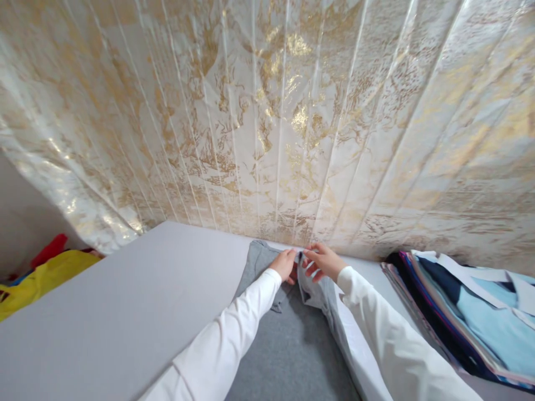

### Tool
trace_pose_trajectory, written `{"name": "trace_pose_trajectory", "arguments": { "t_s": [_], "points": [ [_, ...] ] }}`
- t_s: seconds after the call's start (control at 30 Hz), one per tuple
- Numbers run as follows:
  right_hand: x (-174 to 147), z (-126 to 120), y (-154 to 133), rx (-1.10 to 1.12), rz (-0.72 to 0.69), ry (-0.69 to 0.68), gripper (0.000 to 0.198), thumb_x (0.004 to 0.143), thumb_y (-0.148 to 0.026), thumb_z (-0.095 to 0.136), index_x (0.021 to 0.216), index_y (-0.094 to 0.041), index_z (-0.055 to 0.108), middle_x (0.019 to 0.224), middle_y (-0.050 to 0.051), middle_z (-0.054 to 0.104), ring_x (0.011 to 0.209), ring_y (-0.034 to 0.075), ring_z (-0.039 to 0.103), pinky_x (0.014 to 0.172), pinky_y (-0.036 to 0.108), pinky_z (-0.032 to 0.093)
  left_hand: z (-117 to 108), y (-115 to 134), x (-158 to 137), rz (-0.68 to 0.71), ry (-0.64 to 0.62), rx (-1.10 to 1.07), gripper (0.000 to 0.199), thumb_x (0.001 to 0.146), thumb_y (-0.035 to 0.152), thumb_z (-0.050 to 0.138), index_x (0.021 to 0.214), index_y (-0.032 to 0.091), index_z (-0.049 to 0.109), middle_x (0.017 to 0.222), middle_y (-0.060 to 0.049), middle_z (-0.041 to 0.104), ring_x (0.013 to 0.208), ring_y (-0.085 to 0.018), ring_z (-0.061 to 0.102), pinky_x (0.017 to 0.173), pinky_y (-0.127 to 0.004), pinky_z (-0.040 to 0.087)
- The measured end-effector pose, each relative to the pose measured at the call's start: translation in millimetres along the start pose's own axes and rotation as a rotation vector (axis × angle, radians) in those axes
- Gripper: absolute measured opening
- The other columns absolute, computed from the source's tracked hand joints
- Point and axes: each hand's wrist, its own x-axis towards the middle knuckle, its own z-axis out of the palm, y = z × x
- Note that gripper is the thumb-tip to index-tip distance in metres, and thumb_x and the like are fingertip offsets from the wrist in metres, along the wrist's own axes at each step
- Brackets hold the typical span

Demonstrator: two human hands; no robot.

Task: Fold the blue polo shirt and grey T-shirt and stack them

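Observation:
A grey garment [292,345], perhaps a shirt, lies spread on the white table in front of me. A sleeve-like part [256,264] sticks out at its far left, and a paler, whitish part runs along its right side. At the far end, my left hand [285,264] is closed on the garment's edge, fingertips partly hidden by the cloth. Close beside it on the right, my right hand [321,260] pinches the raised edge between thumb and fingers, by a small dark spot. The cloth hangs in folds under both hands.
On the right lies a stack of folded clothes [480,312], light blue and white on top. Yellow cloth [54,275] and red cloth [49,250] lie past the left edge of the white table [137,289]. A shiny gold-patterned covering [259,122] rises behind the table.

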Motion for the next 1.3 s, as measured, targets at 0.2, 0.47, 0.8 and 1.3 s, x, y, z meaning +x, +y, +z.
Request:
{"name": "trace_pose_trajectory", "arguments": {
  "t_s": [0.2, 0.47, 0.8, 1.3],
  "points": [
    [30, -36, 22, -0.219, -0.019, 0.016, 0.018, 0.082, -0.018, 0.051, 0.099, -0.019, 0.051, 0.079, 0.0, 0.067, 0.041, 0.004, 0.051, 0.036, 0.013, 0.036, -1, -12, -8, 0.051, 0.11, 0.235, 0.035, 0.092, 0.033, 0.057, 0.122, 0.016, 0.052, 0.12, -0.009, 0.056, 0.101, -0.023, 0.059, 0.085, -0.043, 0.051],
    [40, -54, 60, -0.579, -0.196, -0.075, 0.022, 0.083, -0.01, 0.053, 0.102, -0.019, 0.062, 0.08, -0.002, 0.064, 0.059, 0.008, 0.056, 0.056, 0.021, 0.049, 6, 9, -22, 0.238, 0.184, 0.48, 0.029, 0.093, 0.025, 0.055, 0.121, 0.017, 0.053, 0.115, -0.007, 0.06, 0.104, -0.022, 0.058, 0.092, -0.045, 0.046],
    [58, -39, 67, -0.798, -0.277, -0.018, 0.024, 0.091, -0.034, 0.055, 0.107, -0.016, 0.059, 0.107, 0.005, 0.062, 0.091, 0.016, 0.061, 0.08, 0.037, 0.051, -5, -13, -23, 0.165, 0.234, 0.788, 0.025, 0.092, 0.027, 0.057, 0.114, 0.016, 0.056, 0.114, -0.007, 0.058, 0.094, -0.02, 0.061, 0.081, -0.039, 0.052],
    [-246, -19, 94, -0.758, -0.237, -0.09, 0.018, 0.086, -0.042, 0.046, 0.074, -0.029, 0.05, 0.07, -0.002, 0.062, 0.05, 0.014, 0.057, 0.047, 0.023, 0.043, -7, -11, -87, 0.885, -0.188, 0.999, 0.02, 0.082, 0.011, 0.058, 0.098, 0.025, 0.06, 0.104, 0.002, 0.06, 0.102, -0.016, 0.049, 0.088, -0.026, 0.037]
  ]
}}
